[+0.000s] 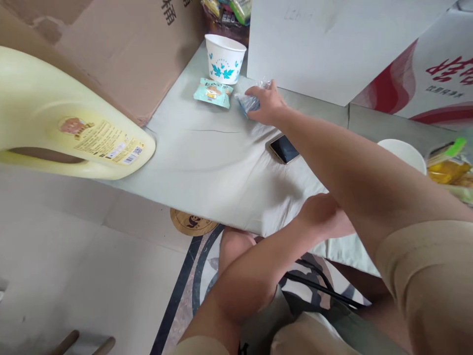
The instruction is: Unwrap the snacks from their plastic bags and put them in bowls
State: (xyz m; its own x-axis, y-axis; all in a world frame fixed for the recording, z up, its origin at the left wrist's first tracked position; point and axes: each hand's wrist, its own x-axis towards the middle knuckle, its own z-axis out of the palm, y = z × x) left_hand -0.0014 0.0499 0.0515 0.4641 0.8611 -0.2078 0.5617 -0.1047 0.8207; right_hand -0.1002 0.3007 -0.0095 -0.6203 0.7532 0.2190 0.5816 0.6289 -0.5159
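My right hand [269,104] reaches across the cloth-covered surface [173,153], its fingers curled round a crinkled clear plastic packet [250,102] with something blue in it. Just left of this packet lies a mint-green snack packet [213,93] with a cartoon print. A white paper cup [225,59] with blue leaf prints stands upright behind them. Below my right forearm is a dark-screened phone [284,149], partly covered by the arm. My left hand [323,211] rests low at the near edge; its fingers are hidden behind my right arm.
At the left lies a large pale yellow jug [84,128] before a cardboard box [111,54]. White boxes [299,49] line the back, beside a container of colourful packets [227,22]. A white round item [402,154] and a yellow-filled packet [449,167] sit at the right.
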